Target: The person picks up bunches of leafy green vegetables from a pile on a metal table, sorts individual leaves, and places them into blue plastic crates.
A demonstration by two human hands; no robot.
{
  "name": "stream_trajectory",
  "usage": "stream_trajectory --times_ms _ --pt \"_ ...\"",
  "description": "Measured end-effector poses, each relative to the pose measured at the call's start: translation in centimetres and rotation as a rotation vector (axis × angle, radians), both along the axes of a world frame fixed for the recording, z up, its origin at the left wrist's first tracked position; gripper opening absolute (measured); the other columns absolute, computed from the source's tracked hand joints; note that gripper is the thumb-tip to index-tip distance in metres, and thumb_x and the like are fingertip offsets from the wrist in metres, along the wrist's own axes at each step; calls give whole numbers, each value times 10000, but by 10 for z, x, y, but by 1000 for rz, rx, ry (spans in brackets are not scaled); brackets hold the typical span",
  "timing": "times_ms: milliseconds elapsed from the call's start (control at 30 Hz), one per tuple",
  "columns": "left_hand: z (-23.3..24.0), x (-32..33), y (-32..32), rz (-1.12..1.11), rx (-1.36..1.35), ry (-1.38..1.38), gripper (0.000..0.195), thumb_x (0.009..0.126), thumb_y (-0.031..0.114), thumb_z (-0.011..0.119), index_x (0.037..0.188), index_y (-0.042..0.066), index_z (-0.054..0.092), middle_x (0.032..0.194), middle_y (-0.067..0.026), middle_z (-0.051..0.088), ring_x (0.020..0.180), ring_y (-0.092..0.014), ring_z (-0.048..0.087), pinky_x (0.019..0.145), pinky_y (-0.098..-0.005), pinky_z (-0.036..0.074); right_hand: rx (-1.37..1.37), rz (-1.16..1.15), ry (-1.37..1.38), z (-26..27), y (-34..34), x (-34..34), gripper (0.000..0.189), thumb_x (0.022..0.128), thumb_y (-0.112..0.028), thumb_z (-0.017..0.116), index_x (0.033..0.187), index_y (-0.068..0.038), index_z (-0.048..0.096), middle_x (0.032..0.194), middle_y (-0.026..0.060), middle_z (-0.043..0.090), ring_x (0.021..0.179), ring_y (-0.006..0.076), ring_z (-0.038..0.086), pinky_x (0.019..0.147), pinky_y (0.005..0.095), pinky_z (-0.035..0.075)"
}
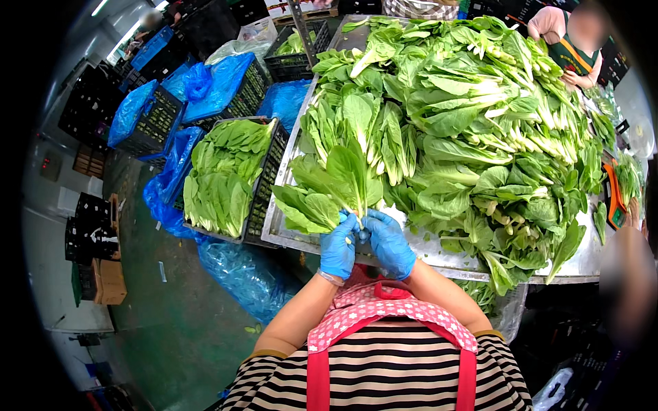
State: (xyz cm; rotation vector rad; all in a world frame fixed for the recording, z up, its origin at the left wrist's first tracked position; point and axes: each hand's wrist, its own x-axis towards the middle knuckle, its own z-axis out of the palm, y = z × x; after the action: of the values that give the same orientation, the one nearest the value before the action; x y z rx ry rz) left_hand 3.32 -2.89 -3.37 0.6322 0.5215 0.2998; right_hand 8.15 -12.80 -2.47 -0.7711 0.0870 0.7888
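Note:
Blue gloves cover both my hands, which meet at the near edge of a metal-topped table (421, 245). My left hand (338, 247) grips a small bunch of leafy greens (345, 177) by its pale stem ends, leaves pointing away from me. The fingers of my right hand (386, 241) pinch at the same stem ends, close against the left. Exactly which stems each hand holds is partly hidden by the gloves. Beyond them, a large heap of the same leafy greens (462, 103) covers much of the table, with smaller bunches (396, 149) lying at its near left side.
Left of the table stands a black plastic crate (266, 180) filled with leafy greens. Behind it are crates covered in blue plastic (216, 87). A blue plastic bag (247, 277) lies on the green floor. A person (576, 46) stands at the far right, near an orange scale (614, 195).

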Motion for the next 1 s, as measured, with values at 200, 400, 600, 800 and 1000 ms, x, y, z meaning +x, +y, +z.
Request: stream_trajectory --times_ms 200,400,600,800,1000 --pt "14 -8 -3 128 153 -25 147 771 9 550 913 33 526 830 -36 552 758 -124 550 628 -221 446 -162 -110 -183 6 3 -2 100 763 -40 554 859 -22 533 718 29 543 586 103 498 554 219 424" --pt "22 -17 -8 168 339 21 296 735 14 605 1010 46 500 888 -9 533 766 -102 508 678 -220 429 -700 -196 -1140 7 5 -5 229 700 -45 583 918 -12 524 809 110 491 674 219 520 581 296 433" --pt "33 -20 8 175 -25 15 243 765 5 560 994 56 500 865 -23 534 786 -124 522 710 -222 431 -669 -31 -1645 23 8 -10 373 701 -92 593 1057 -49 493 910 135 514 774 308 523 656 344 443" --pt "8 -21 21 205 -74 -1 132 770 0 554 865 83 515 779 -3 519 703 -93 509 618 -206 420 -284 109 -200 37 19 -16 189 757 -174 624 816 -3 570 767 44 559 646 99 529 594 213 429" --pt "5 -21 27 61 -108 -89 165 765 -15 547 894 81 510 840 -11 542 776 -118 531 714 -241 432 -364 74 -377 12 28 -3 122 734 -124 640 752 -24 573 663 12 558 586 53 480 527 182 389"
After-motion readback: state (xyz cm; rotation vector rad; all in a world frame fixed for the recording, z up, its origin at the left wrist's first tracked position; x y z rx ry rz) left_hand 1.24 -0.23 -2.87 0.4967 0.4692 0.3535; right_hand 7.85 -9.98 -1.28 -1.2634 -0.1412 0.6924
